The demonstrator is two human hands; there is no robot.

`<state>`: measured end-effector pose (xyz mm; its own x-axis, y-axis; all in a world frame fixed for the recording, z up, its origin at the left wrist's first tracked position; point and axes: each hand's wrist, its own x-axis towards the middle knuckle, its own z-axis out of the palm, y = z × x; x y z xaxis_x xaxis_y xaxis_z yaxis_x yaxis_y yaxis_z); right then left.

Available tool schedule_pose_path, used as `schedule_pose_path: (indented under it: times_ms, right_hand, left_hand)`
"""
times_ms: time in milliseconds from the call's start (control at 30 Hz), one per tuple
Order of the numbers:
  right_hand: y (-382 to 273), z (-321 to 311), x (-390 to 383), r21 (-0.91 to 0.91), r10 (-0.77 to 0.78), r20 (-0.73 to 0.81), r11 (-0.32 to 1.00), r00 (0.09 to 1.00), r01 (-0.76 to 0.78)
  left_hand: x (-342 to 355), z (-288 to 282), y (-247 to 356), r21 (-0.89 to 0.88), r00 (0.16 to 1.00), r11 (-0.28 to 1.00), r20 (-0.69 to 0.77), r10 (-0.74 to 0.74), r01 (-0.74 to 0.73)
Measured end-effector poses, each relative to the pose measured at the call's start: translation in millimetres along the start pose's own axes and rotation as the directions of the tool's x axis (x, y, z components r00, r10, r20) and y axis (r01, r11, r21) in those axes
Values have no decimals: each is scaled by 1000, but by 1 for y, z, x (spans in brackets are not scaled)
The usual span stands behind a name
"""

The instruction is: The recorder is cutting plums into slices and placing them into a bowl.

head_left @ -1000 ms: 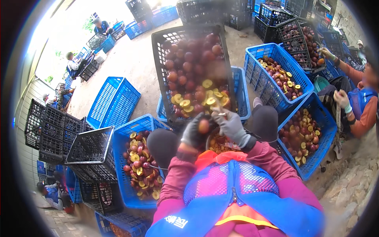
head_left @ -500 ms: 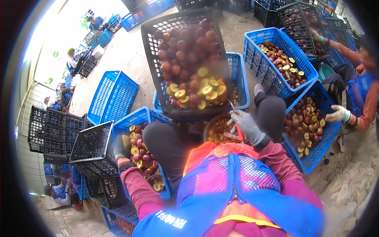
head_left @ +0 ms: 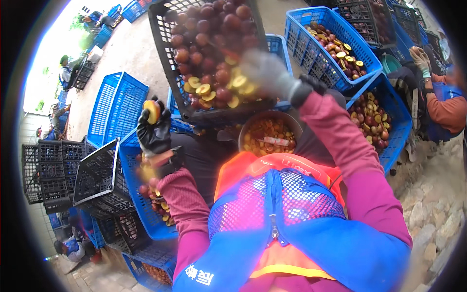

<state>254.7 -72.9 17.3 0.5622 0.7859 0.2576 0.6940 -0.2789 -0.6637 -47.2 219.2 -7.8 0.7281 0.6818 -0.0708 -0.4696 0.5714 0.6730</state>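
Observation:
My left hand (head_left: 153, 131), in a black glove, grips a plum half (head_left: 152, 112) between its fingertips, above a blue crate (head_left: 137, 214) of cut plums at my left knee. My right hand (head_left: 267, 75), in a grey glove, is smeared by motion over the right side of a tilted black crate (head_left: 163, 61). Whole plums (head_left: 197, 41) fill much of that crate, with cut halves (head_left: 206, 90) near its lower edge; whether this hand holds anything is blurred out. Between my knees, a round bowl (head_left: 241, 138) holds orange-brown bits and a red-and-white piece (head_left: 276, 141).
Two blue crates of cut plums (head_left: 335, 51) stand at the right, near a co-worker (head_left: 445, 100) whose gloved hands are raised together. A blue crate (head_left: 118, 104) and stacked black crates (head_left: 58, 168) are at the left. Other people sit farther back.
My left hand has risen out of the crate of cut plums, now with a plum half. My right hand, which held a red-handled tool by the bowl, has swung up over the black crate.

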Motion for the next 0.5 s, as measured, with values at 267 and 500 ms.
schedule_pose_path:
  times_ms: [267,500]
  right_hand:
    - [90,157,-185,-462,436,589,872,681,-159]
    - [78,169,-177,-515,463,553,844,693,-152]
  left_hand:
    - [-6,77,-113,572,954,775,269,133,-269]
    - [11,34,-131,-36,955,972,197,-220,232]
